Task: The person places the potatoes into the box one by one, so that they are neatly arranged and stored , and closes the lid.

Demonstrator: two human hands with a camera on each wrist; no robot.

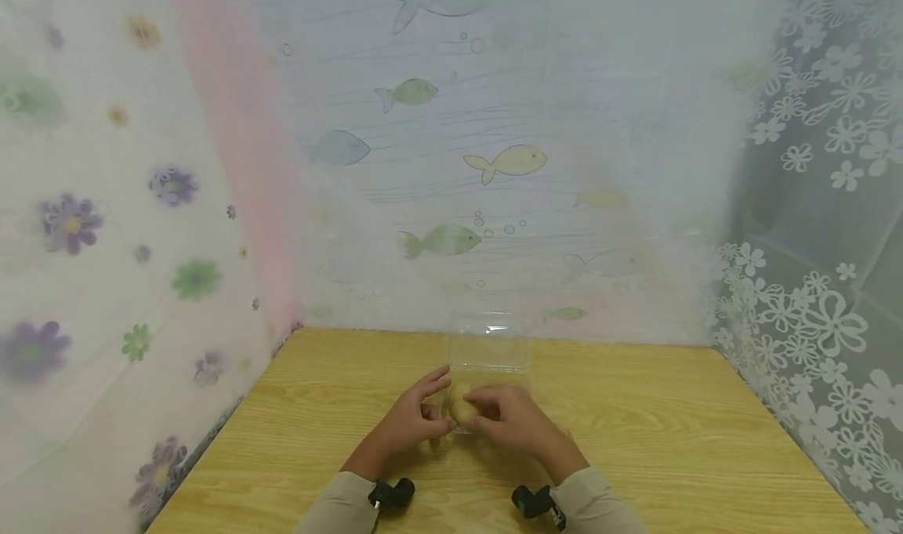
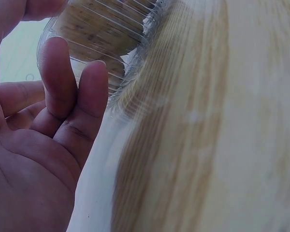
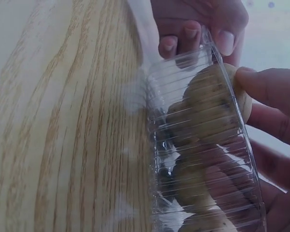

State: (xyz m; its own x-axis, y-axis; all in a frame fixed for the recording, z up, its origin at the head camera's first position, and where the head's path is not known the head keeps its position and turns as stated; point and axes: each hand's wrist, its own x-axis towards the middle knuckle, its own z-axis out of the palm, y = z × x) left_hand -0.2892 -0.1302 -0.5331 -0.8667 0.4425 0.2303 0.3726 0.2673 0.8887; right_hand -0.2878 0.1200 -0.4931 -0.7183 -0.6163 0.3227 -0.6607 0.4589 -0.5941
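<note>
A clear plastic clamshell box [image 3: 253, 169] stands on the table with its lid [image 1: 488, 347] raised at the back. Several potatoes lie inside it, seen through the ribbed wall. My right hand [image 1: 518, 423] reaches into the box from the right and grips a large potato [image 3: 210, 104] between thumb and fingers, near the box's left end. At the near left corner, my left hand [image 1: 412, 418] holds the box's edge with the thumb at the rim. Its other fingers are partly bent beside the wall, as the left wrist view shows.
The wood-grain table [image 1: 656, 432] spreads out around the box. A curtain with fish prints [image 1: 437, 165] hangs behind it, and flowered sheets [image 1: 70, 224] hang at both sides. Small black devices [image 1: 532, 503] are strapped at both wrists.
</note>
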